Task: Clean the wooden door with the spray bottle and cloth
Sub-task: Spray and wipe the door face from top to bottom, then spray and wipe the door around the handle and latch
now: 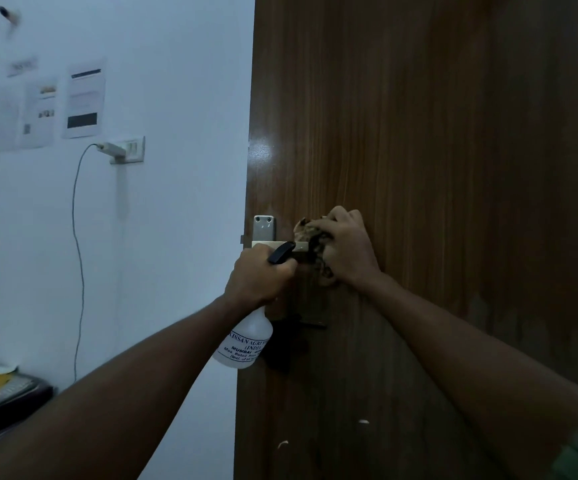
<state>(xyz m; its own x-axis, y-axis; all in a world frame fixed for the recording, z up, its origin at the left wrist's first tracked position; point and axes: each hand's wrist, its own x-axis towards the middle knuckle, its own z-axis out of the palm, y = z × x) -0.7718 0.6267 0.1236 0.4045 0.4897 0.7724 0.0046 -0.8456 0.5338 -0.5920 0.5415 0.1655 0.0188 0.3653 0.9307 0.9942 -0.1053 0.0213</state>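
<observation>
The brown wooden door [419,133] fills the right half of the view. My right hand [346,247] grips a bunched brownish patterned cloth [310,230] and holds it against the door beside the metal latch [264,228]. My left hand [258,275] grips the neck of a white spray bottle [246,341] with a black trigger head [280,252]. The bottle hangs down below the hand, close to the door's left edge, and its nozzle points toward the cloth. A dark door handle behind the bottle is mostly hidden.
A white wall [176,98] lies left of the door, with taped papers [85,98] and a socket [128,150] holding a charger and a dangling cable [78,254]. A dark surface with yellow items [0,389] sits at lower left. Small white marks [363,421] dot the lower door.
</observation>
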